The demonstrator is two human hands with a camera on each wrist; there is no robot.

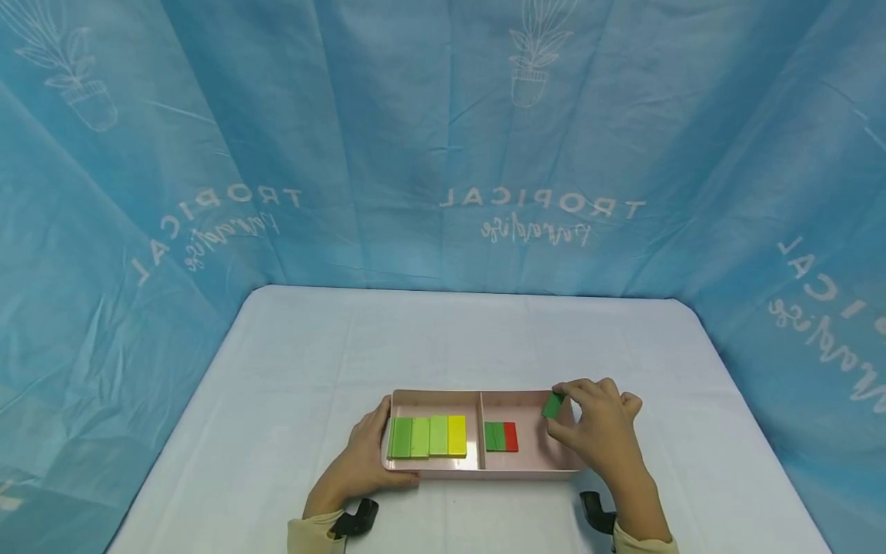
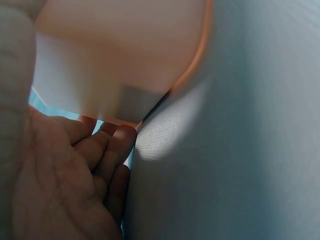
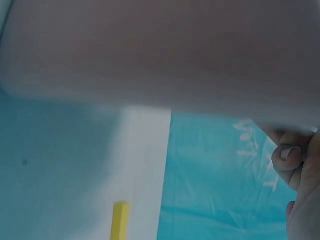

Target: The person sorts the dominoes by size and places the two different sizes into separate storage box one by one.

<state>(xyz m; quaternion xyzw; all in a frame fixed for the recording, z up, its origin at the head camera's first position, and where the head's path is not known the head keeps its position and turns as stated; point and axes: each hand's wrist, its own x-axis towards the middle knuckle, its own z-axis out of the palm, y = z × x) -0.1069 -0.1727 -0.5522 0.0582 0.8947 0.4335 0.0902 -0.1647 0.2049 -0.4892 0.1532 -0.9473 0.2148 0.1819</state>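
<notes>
A pale pink two-compartment tray [image 1: 529,475] stands on the white table. Its left compartment holds a row of light green tiles [image 1: 420,437] and a yellow tile [image 1: 457,436]. In the right compartment lie smaller green tiles [image 1: 494,436] beside a red tile [image 1: 511,436]. My left hand [image 1: 365,454] grips the tray's left end, thumb along the front wall; curled fingers [image 2: 120,145] touch its edge in the left wrist view. Between thumb and fingertips, my right hand [image 1: 604,423] pinches a green tile [image 1: 552,405] above the right compartment's far right. The tray's wall hides that tile in the right wrist view.
White cloth covers the table [image 1: 277,385]. Blue printed curtains [image 1: 388,154] rise at the back and both sides. Black wrist mounts [image 1: 356,518] sit near both sleeves. A yellow strip [image 3: 119,220] shows low in the right wrist view.
</notes>
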